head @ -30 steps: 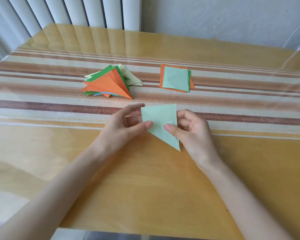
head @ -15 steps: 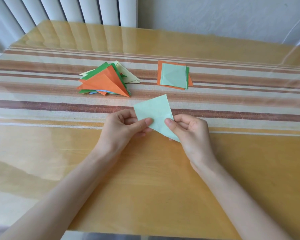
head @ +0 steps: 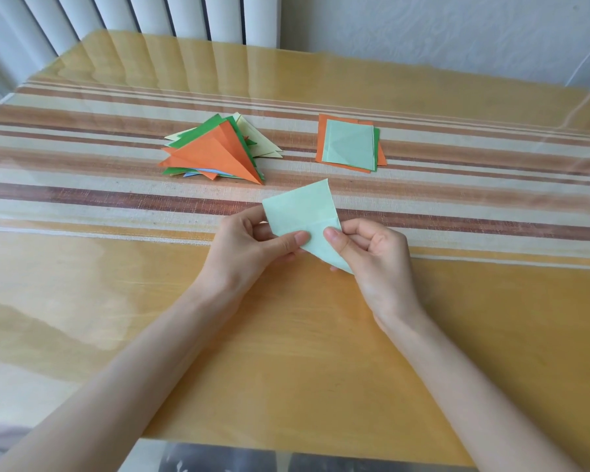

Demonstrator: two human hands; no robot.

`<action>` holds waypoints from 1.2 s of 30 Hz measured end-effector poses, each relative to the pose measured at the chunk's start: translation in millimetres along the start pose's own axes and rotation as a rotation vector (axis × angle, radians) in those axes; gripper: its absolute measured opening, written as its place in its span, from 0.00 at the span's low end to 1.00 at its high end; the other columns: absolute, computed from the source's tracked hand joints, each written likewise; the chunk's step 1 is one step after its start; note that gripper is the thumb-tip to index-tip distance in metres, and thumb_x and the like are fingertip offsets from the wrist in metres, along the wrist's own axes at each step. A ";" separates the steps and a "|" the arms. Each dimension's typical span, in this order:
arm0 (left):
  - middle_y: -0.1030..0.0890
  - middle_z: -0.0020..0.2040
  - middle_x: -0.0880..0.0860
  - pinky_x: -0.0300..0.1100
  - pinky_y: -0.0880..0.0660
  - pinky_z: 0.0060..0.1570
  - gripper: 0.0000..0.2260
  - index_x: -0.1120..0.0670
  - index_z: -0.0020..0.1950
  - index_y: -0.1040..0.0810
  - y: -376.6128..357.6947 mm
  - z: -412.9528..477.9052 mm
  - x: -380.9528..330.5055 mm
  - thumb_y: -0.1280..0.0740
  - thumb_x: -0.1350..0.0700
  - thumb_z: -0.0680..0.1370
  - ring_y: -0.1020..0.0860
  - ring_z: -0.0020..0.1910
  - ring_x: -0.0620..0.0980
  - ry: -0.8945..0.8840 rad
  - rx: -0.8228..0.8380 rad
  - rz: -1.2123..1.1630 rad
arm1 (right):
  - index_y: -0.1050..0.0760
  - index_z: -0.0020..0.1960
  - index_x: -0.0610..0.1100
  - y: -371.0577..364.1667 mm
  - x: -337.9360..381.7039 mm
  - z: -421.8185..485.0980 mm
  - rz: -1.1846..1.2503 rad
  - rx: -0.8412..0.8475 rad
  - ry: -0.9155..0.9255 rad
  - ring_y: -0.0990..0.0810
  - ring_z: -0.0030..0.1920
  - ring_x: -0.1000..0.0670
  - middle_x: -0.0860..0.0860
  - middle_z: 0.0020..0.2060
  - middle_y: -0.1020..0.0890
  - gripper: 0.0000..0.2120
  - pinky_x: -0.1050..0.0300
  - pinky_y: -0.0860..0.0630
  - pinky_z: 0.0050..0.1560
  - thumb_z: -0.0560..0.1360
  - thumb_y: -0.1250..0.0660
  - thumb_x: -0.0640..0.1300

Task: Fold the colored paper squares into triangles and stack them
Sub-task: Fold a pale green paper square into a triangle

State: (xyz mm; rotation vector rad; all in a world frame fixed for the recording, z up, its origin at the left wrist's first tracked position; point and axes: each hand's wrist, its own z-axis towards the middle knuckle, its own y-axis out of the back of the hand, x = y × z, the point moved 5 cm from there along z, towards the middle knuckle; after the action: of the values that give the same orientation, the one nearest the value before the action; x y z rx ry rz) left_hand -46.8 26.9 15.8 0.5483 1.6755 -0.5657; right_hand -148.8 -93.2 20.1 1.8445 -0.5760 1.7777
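A pale green paper (head: pixel 300 212) is held a little above the table between both hands, its top corner pointing away from me and a crease running across it. My left hand (head: pixel 249 243) pinches its left edge with thumb on top. My right hand (head: pixel 372 253) pinches its lower right part, hiding the bottom tip. Further back on the left lies a loose stack of folded triangles (head: pixel 215 151), an orange one on top. To the right of that sits a small pile of unfolded squares (head: pixel 349 144), pale green over orange.
The table (head: pixel 286 352) wears a yellow cloth with brown and cream stripes under a clear glossy cover. A white radiator (head: pixel 171 18) and a wall stand behind the far edge. The near table edge runs along the bottom of the view.
The green paper has turned counterclockwise in my hands, its top corner now pointing away. Both hands keep their pinch and have drawn closer together.
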 end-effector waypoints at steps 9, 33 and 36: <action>0.15 0.40 0.50 0.35 0.22 0.39 0.11 0.57 0.52 0.20 3.5 -1.0 -1.4 0.27 0.66 0.72 0.18 0.37 0.45 -0.031 -0.141 -0.133 | 0.23 0.41 0.40 -3.7 -1.3 -0.2 0.007 0.014 -0.035 0.22 0.29 0.56 0.50 0.29 0.17 0.05 0.65 0.26 0.32 0.75 0.33 0.34; 0.15 0.38 0.53 0.34 0.22 0.36 0.10 0.60 0.52 0.19 5.6 2.4 -1.1 0.27 0.65 0.71 0.17 0.35 0.45 -0.004 -0.057 -0.047 | 0.21 0.54 0.39 -4.8 1.3 15.9 0.067 0.150 -0.169 0.17 0.45 0.51 0.45 0.46 0.15 0.10 0.59 0.21 0.42 0.75 0.31 0.42; 0.15 0.40 0.54 0.34 0.21 0.38 0.09 0.59 0.50 0.20 5.6 5.0 0.1 0.27 0.64 0.70 0.17 0.37 0.46 0.042 0.049 0.003 | 0.22 0.49 0.37 -3.9 4.1 23.9 -0.015 0.111 -0.094 0.17 0.41 0.51 0.46 0.42 0.15 0.05 0.60 0.22 0.43 0.75 0.31 0.38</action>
State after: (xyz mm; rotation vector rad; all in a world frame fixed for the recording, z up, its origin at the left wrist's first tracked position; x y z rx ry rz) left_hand -39.5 28.0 14.5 0.6013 1.7036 -0.5978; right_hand -127.5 -104.9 23.6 2.0106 -0.5058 1.7526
